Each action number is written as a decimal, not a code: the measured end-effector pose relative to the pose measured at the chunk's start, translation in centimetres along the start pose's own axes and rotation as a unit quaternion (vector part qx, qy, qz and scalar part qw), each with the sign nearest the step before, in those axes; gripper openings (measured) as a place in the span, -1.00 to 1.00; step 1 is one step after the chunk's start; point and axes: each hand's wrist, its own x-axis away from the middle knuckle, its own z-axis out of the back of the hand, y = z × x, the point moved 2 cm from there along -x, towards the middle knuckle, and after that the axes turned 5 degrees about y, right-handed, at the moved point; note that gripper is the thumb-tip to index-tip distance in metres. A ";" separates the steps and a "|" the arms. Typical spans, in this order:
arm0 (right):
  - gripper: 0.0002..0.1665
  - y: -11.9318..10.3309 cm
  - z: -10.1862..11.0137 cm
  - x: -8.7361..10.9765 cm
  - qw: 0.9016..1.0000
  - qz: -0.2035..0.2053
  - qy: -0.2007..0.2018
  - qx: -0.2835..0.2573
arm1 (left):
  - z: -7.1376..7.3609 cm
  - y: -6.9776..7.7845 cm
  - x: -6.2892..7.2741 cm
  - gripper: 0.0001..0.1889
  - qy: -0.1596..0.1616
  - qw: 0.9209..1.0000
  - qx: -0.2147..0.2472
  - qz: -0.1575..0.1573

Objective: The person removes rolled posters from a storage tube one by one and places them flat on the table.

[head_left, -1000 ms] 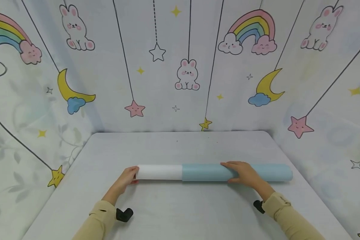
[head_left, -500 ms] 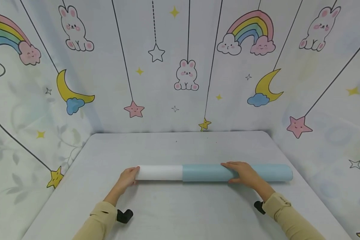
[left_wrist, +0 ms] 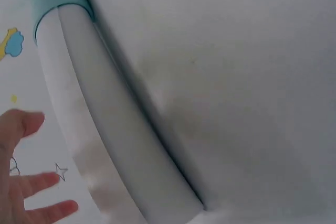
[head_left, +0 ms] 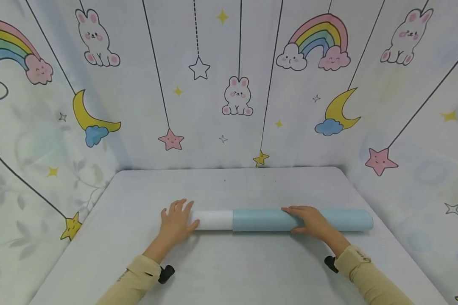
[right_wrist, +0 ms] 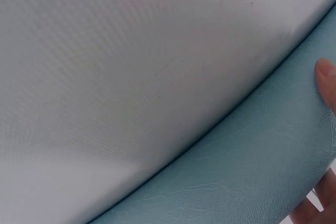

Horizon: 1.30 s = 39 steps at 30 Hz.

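Observation:
A long roll lies across the table. Its left part is a rolled white sheet [head_left: 215, 220], which sticks out of a light blue leathery rolled mat [head_left: 257, 220]. My right hand [head_left: 308, 220] holds the blue mat, thumb on the near side and fingers over the far side; in the right wrist view the thumb [right_wrist: 326, 80] presses on its creased surface. My left hand [head_left: 175, 224] is at the white sheet's left end with its fingers spread. The left wrist view shows those fingers [left_wrist: 55, 211] apart from the white sheet [left_wrist: 121, 124], whose long edge runs along it.
The white table [head_left: 229, 267] extends around the roll, its far edge meeting a fabric backdrop [head_left: 213, 106] printed with rabbits, stars, moons and rainbows. A black device [head_left: 166, 274] sits at the left wrist, another black device [head_left: 331, 264] at the right.
My left hand has let go of the white sheet's left end, moved right and spread its fingers over it. The right hand stays where it was on the blue mat.

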 end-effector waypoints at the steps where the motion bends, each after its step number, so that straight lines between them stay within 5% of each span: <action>1: -0.12 0.0 0.0 0.0 1.000 -0.001 -0.001 0.002 | -0.1 0.5 -0.1 -0.31 -0.002 0.999 -0.002 -0.034; 5: -0.12 0.1 0.2 0.1 1.000 -0.006 -0.003 0.004 | -0.5 2.3 -0.7 -0.15 -0.024 0.992 0.005 -0.126; 12: -0.12 0.2 0.2 0.2 1.000 -0.020 -0.011 0.002 | -1.5 4.2 -2.3 0.01 -0.073 0.983 -0.016 -0.169; 19: -0.11 0.1 0.0 0.4 1.000 -0.023 -0.014 0.001 | -2.6 4.7 -3.3 -0.04 -0.092 0.978 -0.030 -0.185; 39: -0.09 -0.1 -0.2 0.2 1.000 -0.016 -0.008 0.011 | -3.8 4.6 -3.8 -0.21 -0.130 0.978 -0.013 -0.165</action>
